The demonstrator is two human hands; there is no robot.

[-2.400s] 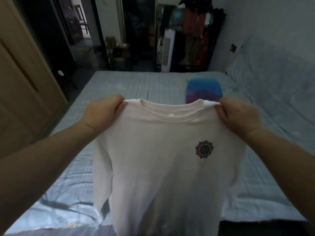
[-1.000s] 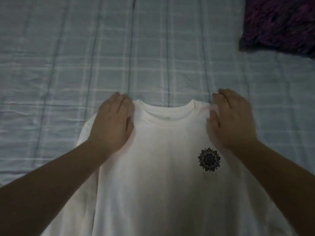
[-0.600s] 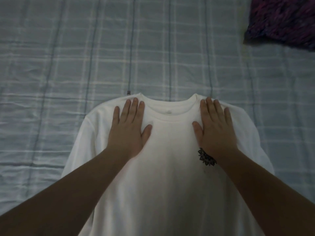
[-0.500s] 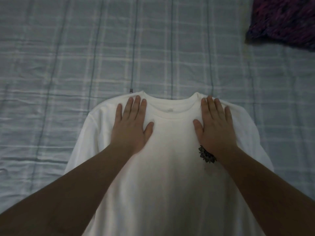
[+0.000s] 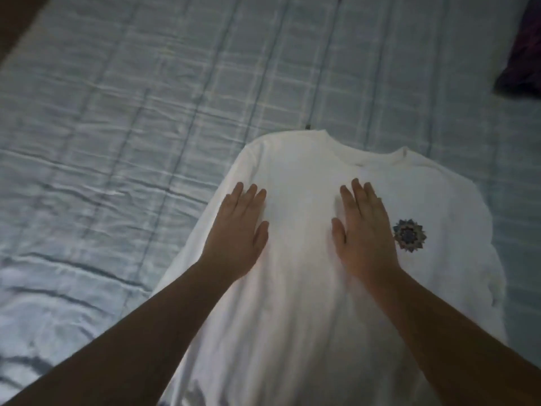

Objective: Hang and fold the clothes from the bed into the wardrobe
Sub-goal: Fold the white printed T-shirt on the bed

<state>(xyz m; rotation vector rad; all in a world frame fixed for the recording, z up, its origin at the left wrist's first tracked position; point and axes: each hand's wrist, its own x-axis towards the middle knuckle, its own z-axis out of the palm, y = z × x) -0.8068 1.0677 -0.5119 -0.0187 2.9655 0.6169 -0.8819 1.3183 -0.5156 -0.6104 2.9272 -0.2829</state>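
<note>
A white T-shirt [image 5: 298, 312] lies flat, front up, on the bed, its collar pointing away from me. A small dark flower emblem [image 5: 409, 235] marks its chest on the right. My left hand [image 5: 238, 232] rests flat on the shirt near its left side, fingers spread, holding nothing. My right hand [image 5: 363, 227] lies flat on the middle of the chest, just left of the emblem, also holding nothing. The shirt's hem runs out of view at the bottom.
The bed is covered by a pale blue checked sheet [image 5: 117, 142], wrinkled on the left. A dark purple folded cloth [image 5: 524, 54] lies at the far right edge. A brown surface [image 5: 14, 22] shows at the top left corner.
The shirt went from held up by its shoulders to lying flat on the bed. Both hands have slid from the collar down the chest; the view has shifted left.
</note>
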